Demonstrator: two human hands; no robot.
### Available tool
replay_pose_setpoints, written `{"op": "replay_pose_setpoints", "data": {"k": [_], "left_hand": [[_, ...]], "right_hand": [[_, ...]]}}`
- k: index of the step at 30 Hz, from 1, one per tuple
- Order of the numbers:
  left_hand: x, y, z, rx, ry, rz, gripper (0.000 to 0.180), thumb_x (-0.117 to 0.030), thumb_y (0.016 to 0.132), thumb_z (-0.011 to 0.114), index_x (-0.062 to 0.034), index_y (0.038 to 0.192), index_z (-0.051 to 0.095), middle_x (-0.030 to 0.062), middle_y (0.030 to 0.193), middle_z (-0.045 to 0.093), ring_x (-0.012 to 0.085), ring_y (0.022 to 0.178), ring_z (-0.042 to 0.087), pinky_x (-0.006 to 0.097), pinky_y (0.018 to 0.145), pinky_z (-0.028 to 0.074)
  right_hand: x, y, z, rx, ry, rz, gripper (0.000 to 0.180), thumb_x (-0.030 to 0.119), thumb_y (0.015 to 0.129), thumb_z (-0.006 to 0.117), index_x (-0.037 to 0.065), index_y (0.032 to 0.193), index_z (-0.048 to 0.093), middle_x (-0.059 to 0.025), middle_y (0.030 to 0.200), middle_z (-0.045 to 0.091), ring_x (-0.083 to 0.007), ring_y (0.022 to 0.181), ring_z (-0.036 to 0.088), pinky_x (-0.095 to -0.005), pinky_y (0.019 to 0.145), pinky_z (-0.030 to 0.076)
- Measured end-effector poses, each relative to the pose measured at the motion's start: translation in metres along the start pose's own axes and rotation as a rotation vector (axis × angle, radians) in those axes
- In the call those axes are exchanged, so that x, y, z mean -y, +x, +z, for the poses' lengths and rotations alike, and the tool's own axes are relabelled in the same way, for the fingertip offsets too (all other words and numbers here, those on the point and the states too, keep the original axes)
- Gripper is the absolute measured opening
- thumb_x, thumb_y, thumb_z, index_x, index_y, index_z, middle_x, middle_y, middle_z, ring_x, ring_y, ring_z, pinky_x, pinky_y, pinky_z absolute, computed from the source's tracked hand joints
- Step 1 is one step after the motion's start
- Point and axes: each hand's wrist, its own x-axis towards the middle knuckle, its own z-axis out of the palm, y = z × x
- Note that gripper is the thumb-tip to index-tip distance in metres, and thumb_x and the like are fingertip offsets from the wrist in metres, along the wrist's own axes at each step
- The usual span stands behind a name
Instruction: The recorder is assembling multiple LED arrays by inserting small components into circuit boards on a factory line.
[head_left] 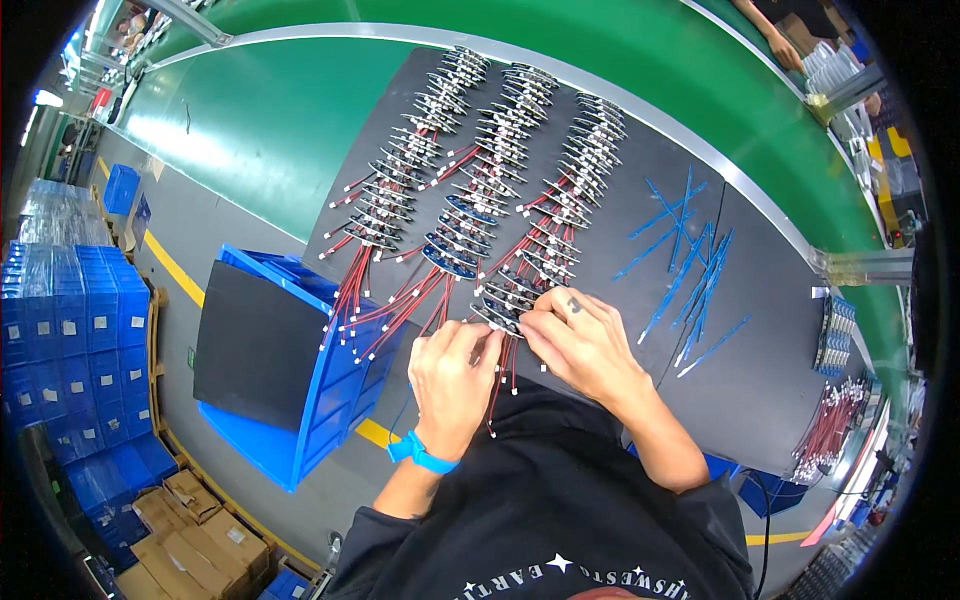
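Broadly, a long green conveyor belt (300,120) curves across the top of the view, and on its near side lies a dark grey work mat (760,330). Left of the mat stands a blue plastic crate (330,400) covered by a flat black sheet (255,340). Three slanted rows of small narrow circuit boards with red and white wire leads (500,160) run down the mat toward the person, the boards overlapping like shingles and their red leads trailing off the near edge over the crate. Right of the rows, thin blue strips (690,270) lie scattered, well apart from the hands.

At the near end of the rightmost row, both hands meet. The left hand (452,385), with a blue band at the wrist, has its fingers curled inward and pinched around red leads, some hanging below it. The right hand (585,345) is likewise bent closed, fingertips pressing on the nearest circuit board of that row (503,312). Whether each hand truly grips or only touches cannot be told, as the fingertips hide the contact. A bundle of red-wired parts (830,430) at the far right is blurred by the rim.
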Motion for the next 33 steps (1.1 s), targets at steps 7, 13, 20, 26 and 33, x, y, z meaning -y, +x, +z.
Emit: {"op": "replay_pose_setpoints", "data": {"k": [7,13,20,26,33], "left_hand": [[-0.005,0.003,-0.003,0.044,0.073,0.054,0.009,-0.014,0.074,0.073,-0.0071,0.076,0.067,0.0042,0.071,0.060,0.0222,0.066,0.057,0.035,0.064,0.037],[-0.013,0.016,0.003,0.041,0.084,0.122,0.009,-0.014,0.074,0.071,-0.0062,0.078,0.067,0.0049,0.074,0.059,0.0231,0.070,0.057,0.036,0.064,0.037],[-0.018,0.023,-0.001,0.150,0.169,0.100,0.011,-0.018,0.077,0.070,-0.0073,0.076,0.067,0.0063,0.071,0.061,0.0254,0.066,0.058,0.037,0.063,0.036],[-0.014,0.026,0.001,0.142,0.162,0.062,0.015,-0.019,0.078,0.069,-0.0062,0.073,0.065,0.0075,0.068,0.060,0.0292,0.059,0.056,0.039,0.060,0.038],[-0.020,0.027,-0.005,0.232,0.044,-0.006,0.020,-0.018,0.076,0.073,-0.0044,0.087,0.065,0.0102,0.076,0.061,0.0315,0.068,0.062,0.040,0.059,0.048]], "right_hand": [[0.008,0.011,0.007,-0.036,-0.088,0.036,0.014,0.010,0.076,0.067,0.006,0.085,0.057,-0.0071,0.085,0.053,-0.0233,0.076,0.058,-0.0366,0.063,0.049],[0.002,0.008,0.005,-0.104,-0.106,0.022,0.014,0.009,0.075,0.067,0.005,0.085,0.057,-0.0071,0.087,0.055,-0.0244,0.075,0.059,-0.0365,0.062,0.050],[-0.010,0.009,-0.002,-0.308,0.032,0.256,0.016,0.002,0.076,0.067,0.003,0.091,0.061,-0.0085,0.087,0.058,-0.0259,0.072,0.061,-0.0352,0.059,0.050],[-0.018,-0.013,-0.028,-0.403,0.001,0.367,0.017,0.002,0.077,0.068,0.000,0.092,0.063,-0.0127,0.088,0.062,-0.0279,0.082,0.061,-0.0366,0.074,0.048],[-0.038,-0.080,-0.072,-0.516,-0.511,0.876,0.060,0.024,0.084,0.067,-0.002,0.132,0.042,-0.0290,0.140,0.034,-0.0473,0.132,0.026,-0.0515,0.107,0.026]]}}
